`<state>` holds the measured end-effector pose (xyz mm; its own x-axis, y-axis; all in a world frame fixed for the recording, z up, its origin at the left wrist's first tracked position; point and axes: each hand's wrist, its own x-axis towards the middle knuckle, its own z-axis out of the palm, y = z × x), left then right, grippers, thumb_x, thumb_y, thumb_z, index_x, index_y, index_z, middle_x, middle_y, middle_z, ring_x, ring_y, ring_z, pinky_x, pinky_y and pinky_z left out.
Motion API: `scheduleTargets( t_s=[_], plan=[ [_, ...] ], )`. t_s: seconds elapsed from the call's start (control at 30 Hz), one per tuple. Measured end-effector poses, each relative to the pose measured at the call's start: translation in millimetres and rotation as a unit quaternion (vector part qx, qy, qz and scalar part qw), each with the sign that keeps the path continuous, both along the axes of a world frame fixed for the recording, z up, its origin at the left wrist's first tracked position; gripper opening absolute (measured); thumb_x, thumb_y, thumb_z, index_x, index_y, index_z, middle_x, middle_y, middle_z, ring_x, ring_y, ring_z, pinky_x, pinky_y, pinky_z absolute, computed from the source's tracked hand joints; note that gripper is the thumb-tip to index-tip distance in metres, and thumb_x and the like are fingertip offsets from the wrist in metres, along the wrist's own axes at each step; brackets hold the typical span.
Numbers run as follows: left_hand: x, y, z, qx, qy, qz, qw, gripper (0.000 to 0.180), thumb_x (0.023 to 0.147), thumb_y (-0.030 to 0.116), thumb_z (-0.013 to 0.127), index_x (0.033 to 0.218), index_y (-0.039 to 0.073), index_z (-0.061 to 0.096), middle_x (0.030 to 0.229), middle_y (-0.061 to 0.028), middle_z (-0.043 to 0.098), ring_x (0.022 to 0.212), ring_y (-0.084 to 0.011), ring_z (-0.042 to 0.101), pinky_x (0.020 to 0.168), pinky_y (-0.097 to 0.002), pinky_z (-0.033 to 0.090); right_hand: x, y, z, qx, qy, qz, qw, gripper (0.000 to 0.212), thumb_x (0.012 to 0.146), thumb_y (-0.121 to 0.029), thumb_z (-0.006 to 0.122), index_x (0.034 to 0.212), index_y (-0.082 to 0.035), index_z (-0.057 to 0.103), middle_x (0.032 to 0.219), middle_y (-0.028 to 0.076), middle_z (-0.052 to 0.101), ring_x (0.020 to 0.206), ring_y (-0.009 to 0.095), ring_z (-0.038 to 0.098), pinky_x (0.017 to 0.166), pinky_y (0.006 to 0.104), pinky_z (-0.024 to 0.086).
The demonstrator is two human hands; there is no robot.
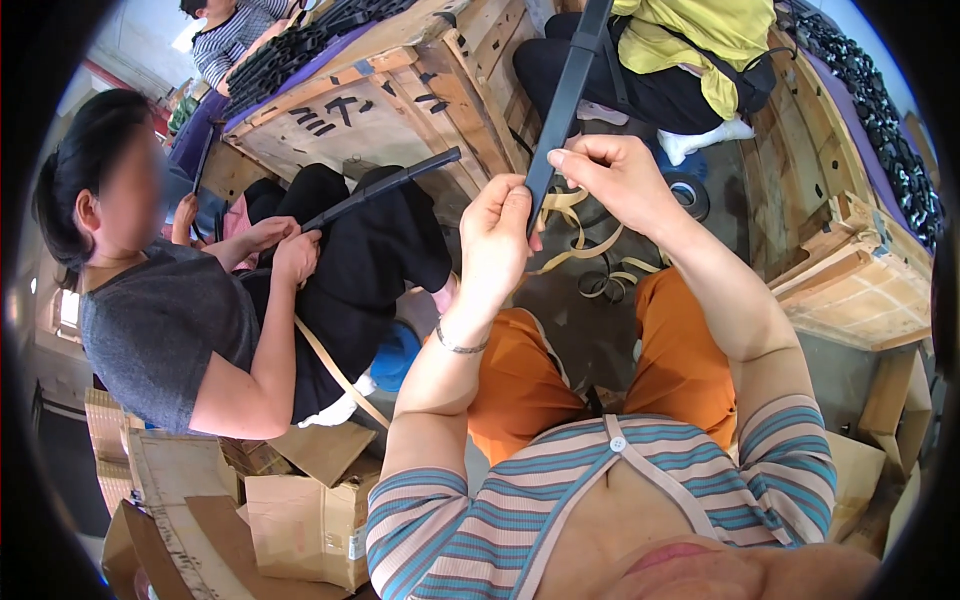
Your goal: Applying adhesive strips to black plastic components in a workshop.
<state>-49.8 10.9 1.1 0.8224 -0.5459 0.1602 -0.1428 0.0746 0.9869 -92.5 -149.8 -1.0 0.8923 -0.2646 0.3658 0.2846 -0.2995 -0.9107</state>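
Observation:
A long, stiff black strip (572, 92) slants up and away in front of me, with a band around it near its far part. My left hand (495, 228) is closed around its near end, thumb lying along it. At the strip's right edge, my right hand (612, 182) is closed in a pinch, thumb tip against the strip. Whatever lies between those right fingertips is too small to make out. Below my hands, curled pale yellow ribbons (568, 215) hang or lie over the floor.
On the left a seated co-worker (180, 330) holds a similar black bar (385, 187). Another person in yellow (690, 50) sits ahead. Wooden crates (370, 110) bearing black parts stand ahead and right. A tape roll (688, 197) is on the floor; cardboard boxes (300, 530) are lower left.

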Motion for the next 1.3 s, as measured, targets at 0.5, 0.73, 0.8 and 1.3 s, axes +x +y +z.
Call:
scheduleTargets(
  t_s=[0.5, 0.73, 0.8, 1.3],
  plan=[
    [16.4, 25.6, 13.6, -0.145, 0.133, -0.279, 0.94, 0.021, 0.091, 0.018, 0.047, 0.093, -0.002, 0.051, 0.058, -0.0087, 0.053, 0.034, -0.0067, 0.037, 0.035, -0.0169, 0.028, -27.0, -18.6, 20.1, 0.002, 0.023, 0.149, 0.989, 0.026, 0.086, -0.023, 0.058, 0.071, -0.003, 0.065, 0.063, -0.002, 0.057, 0.061, 0.002, 0.046, 0.057, 0.0191, 0.035],
    [14.1, 24.9, 12.2, -0.154, 0.124, -0.266, 0.943, 0.038, 0.093, 0.029, 0.04, 0.096, -0.007, 0.049, 0.058, -0.0107, 0.052, 0.035, -0.0092, 0.039, 0.032, -0.0191, 0.031, -22.8, -17.5, 13.8, -0.005, 0.025, 0.131, 0.991, 0.029, 0.086, -0.026, 0.058, 0.068, -0.005, 0.065, 0.057, -0.004, 0.049, 0.055, 0.003, 0.038, 0.051, 0.0209, 0.029],
    [17.2, 24.1, 12.0, -0.196, 0.109, -0.295, 0.929, 0.039, 0.094, 0.028, 0.039, 0.099, -0.009, 0.048, 0.058, -0.0084, 0.048, 0.038, -0.0099, 0.04, 0.033, -0.0201, 0.032, -23.1, -19.0, 13.3, -0.005, 0.027, 0.124, 0.992, 0.029, 0.086, -0.026, 0.058, 0.067, -0.005, 0.064, 0.057, -0.004, 0.049, 0.055, 0.003, 0.039, 0.051, 0.0209, 0.03],
    [23.5, 24.3, -0.8, -0.326, 0.207, -0.219, 0.896, 0.038, 0.093, 0.027, 0.039, 0.107, -0.007, 0.049, 0.057, -0.003, 0.038, 0.041, -0.0115, 0.034, 0.031, -0.0229, 0.031, 7.5, -11.6, 3.3, 0.038, 0.085, 0.145, 0.985, 0.033, 0.086, -0.027, 0.057, 0.062, -0.005, 0.061, 0.057, -0.002, 0.053, 0.053, 0.003, 0.041, 0.048, 0.0199, 0.029]
  ],
)
